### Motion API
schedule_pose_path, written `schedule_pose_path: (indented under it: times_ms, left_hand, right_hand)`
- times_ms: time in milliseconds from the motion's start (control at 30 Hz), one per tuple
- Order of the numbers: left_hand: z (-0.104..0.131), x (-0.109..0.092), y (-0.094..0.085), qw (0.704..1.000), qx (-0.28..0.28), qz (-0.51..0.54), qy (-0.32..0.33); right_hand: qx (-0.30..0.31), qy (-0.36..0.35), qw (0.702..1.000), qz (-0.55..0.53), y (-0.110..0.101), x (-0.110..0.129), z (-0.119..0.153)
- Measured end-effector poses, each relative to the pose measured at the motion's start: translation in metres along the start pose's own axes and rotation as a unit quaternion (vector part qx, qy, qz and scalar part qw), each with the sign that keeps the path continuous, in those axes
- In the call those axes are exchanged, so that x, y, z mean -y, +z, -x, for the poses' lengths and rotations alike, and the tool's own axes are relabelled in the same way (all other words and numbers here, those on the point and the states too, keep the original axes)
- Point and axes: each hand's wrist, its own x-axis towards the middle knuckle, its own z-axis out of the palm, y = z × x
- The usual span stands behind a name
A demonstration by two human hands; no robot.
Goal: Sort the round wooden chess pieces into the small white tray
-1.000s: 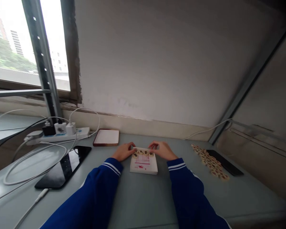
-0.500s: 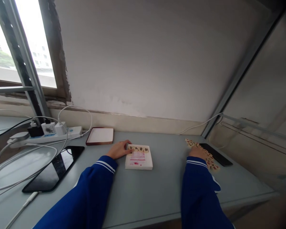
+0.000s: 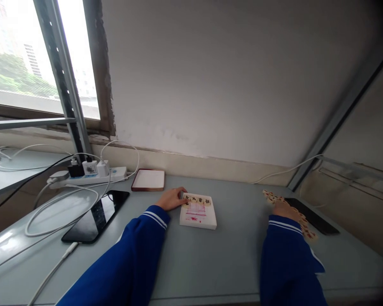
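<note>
My left hand is closed on the left side of a small white box, its thumb over the rim and the other fingers at the far corner. Several round xiangqi pieces with dark characters stand in a row along the box's far side. One more sits by my thumb. Pink lines mark the box's bottom. Over on the right, my right hand reaches into a spread of loose xiangqi pieces on the desk. Its fingers are hidden or blurred, so what they hold does not show.
A shallow lid with a dark red rim lies near the wall. At left are a tablet on a charging cable and a power strip with tangled cords. A long black object lies beyond the loose pieces.
The view has turned left, so everything sits further right in the picture. My left hand stays at the box and my right hand stays among the loose pieces.
</note>
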Motion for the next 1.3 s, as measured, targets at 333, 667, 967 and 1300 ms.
schedule_pose_path:
  times_ms: [333,667,967,1300]
  left_hand:
    - [0.001,-0.001,0.000,1.000,-0.012,0.001,-0.009]
    - [-0.002,-0.003,0.001,0.998,-0.036,0.053,-0.003]
    - [-0.004,0.000,0.004,0.998,-0.043,0.050,0.015]
    - [-0.004,0.000,0.003,0.998,-0.039,0.038,0.007]
  right_hand:
    - [0.110,-0.303,0.878,-0.353,-0.045,0.127,0.042]
    - [0.077,-0.511,0.825,-0.229,-0.043,0.198,0.106]
    - [0.017,-0.499,0.852,-0.156,-0.037,0.193,0.107]
    - [0.001,-0.385,0.902,-0.197,-0.043,0.164,0.070]
